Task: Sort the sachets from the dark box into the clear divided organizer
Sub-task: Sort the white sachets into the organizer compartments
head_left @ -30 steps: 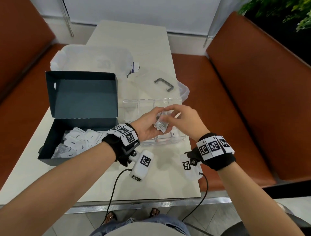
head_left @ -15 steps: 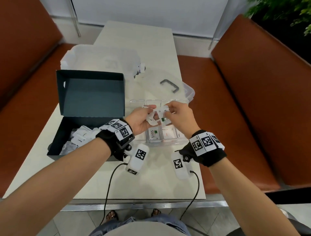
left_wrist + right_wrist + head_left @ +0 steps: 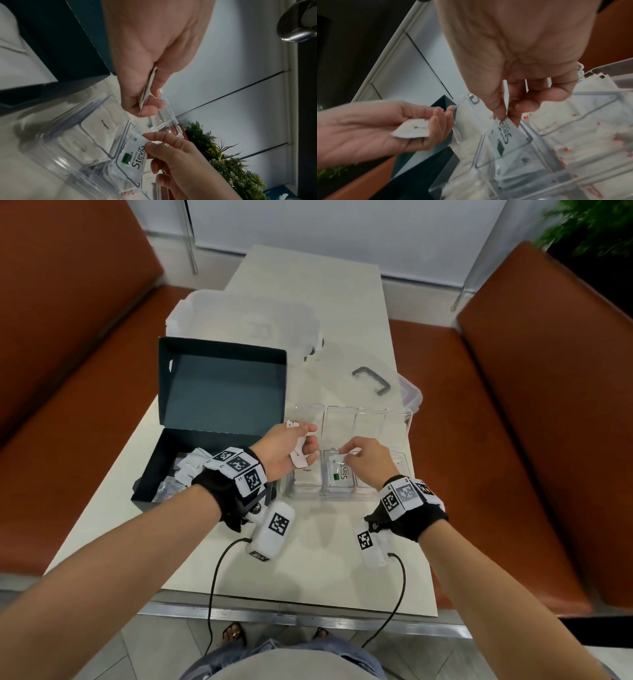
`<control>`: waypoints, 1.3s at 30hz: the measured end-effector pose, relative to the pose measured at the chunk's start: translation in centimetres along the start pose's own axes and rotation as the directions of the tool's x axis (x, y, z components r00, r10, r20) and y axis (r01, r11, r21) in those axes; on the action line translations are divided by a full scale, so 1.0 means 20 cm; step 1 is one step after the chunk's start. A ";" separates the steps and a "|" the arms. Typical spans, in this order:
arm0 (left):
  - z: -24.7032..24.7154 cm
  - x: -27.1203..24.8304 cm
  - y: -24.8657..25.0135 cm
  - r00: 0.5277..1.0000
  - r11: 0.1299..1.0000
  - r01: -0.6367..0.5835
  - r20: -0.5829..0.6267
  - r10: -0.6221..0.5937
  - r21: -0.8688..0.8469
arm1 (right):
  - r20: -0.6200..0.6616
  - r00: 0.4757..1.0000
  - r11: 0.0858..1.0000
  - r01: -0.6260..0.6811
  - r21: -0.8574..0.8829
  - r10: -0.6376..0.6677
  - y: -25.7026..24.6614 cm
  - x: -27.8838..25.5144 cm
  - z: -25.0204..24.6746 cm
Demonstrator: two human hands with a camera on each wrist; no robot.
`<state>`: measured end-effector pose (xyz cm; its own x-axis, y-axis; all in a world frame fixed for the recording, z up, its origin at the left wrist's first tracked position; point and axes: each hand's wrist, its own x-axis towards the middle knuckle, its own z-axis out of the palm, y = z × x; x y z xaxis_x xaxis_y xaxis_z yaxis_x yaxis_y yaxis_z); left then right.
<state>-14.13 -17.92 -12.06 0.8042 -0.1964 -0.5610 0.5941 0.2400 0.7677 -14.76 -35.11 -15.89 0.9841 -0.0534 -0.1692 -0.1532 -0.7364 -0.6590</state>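
1. The person's right hand [image 3: 366, 458] pinched a small white sachet with a green square mark [image 3: 504, 136] by its top edge, thumb against fingertips, and held it tilted with its lower end inside the middle near compartment of the clear plastic divided organizer [image 3: 409, 419].
2. The left hand [image 3: 284, 451] had its fingers curled round a few plain white paper sachets [image 3: 299, 455] and held them just above the compartment to the left.
3. The open dark cardboard box [image 3: 222, 392] stood just left of the organizer on the pale table [image 3: 318, 285], with a heap of white sachets [image 3: 190, 470] lying in its base.
4. To do this step well, I judged the right hand should let the sachet slide down flat onto the one beneath it, clear of the divider wall, before the pinch opened; released while so tilted, it could lean on the divider or tip into the neighbouring cell.
5. The left hand's bundle would go more tidily fed one at a time, since thin paper packets slip against each other.
6. The pinched sachet read "Stevia" in dark letters beside its green mark.
7. A white sachet lying in the left near compartment [image 3: 307, 475] carried small print that looked like "Sugar".
8. Sachets in the right-hand cells showed red marks, unreadable from where I stood.
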 end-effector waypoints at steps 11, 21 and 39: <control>-0.04 -0.02 0.00 1.000 1.000 -0.008 0.001 0.008 -0.013 | -0.056 0.994 0.932 0.072 -0.355 -0.098 -0.02 -0.03 0.07; -0.02 0.01 -0.02 1.000 1.000 0.005 0.012 -0.005 -0.024 | -0.009 1.000 0.975 0.007 -0.222 -0.010 0.01 0.03 0.03; 0.03 0.05 0.00 0.947 0.935 0.224 0.289 -0.142 -0.275 | -0.291 0.925 0.965 0.260 0.013 -0.245 -0.09 -0.07 -0.11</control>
<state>-13.38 -18.58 -12.41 0.6723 -0.4951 -0.5504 0.7403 0.4415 0.5070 -15.66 -35.08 -12.84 0.9736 -0.0654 0.2186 0.1068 -0.7159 -0.6900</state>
